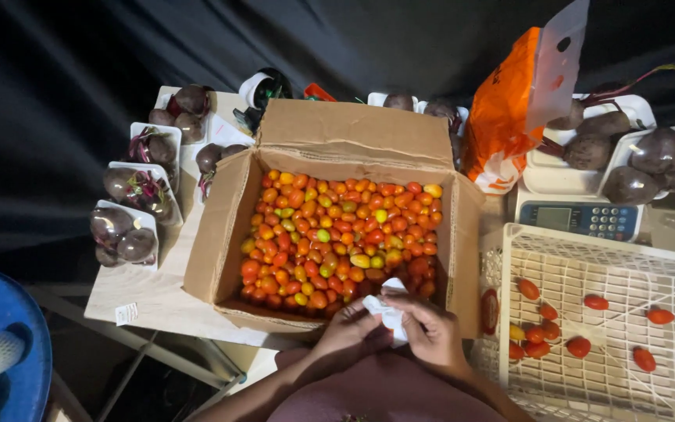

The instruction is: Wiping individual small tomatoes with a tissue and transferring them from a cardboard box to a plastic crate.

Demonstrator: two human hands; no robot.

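Head view: cloth (387, 314) between hands (400, 328) (touching)

Black draped cloth (80, 70) behind a pale wooden table (154, 293), dim surroundings.

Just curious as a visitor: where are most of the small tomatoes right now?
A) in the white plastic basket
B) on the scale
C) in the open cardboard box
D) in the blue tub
C: the open cardboard box is packed with small tomatoes, while the white plastic basket holds only a scattered few.
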